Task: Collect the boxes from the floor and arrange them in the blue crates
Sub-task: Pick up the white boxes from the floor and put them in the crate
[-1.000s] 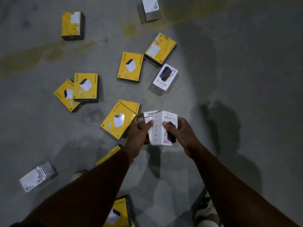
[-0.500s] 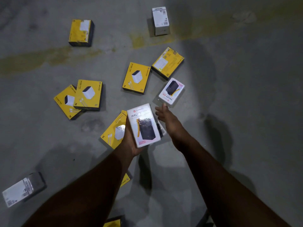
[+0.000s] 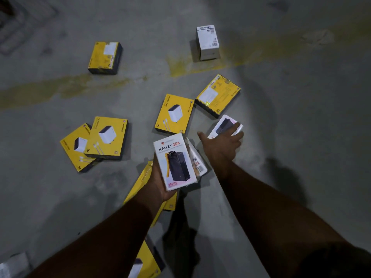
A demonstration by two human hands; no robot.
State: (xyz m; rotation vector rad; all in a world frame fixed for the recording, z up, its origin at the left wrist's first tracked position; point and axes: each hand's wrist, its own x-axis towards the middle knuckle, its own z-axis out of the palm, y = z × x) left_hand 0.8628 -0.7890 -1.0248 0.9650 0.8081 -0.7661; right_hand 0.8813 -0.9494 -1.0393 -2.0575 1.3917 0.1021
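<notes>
My left hand holds a white "Halley 20K" box face up, with a second white box stacked behind it. My right hand reaches forward, its fingers lying over another white Halley box on the floor and its thumb spread apart from it. Yellow charger boxes lie around on the grey concrete: one just left of that hand, one beyond it, and an overlapping pair to the left. No blue crate is in view.
A yellow box and an upright white box sit farther off by a worn yellow floor line. More yellow boxes lie under my left arm and near my feet. A white box is at the bottom left.
My right hand let go of the held stack and reached forward onto the white box on the floor. My left hand turned the held box face up. The view shifted forward.
</notes>
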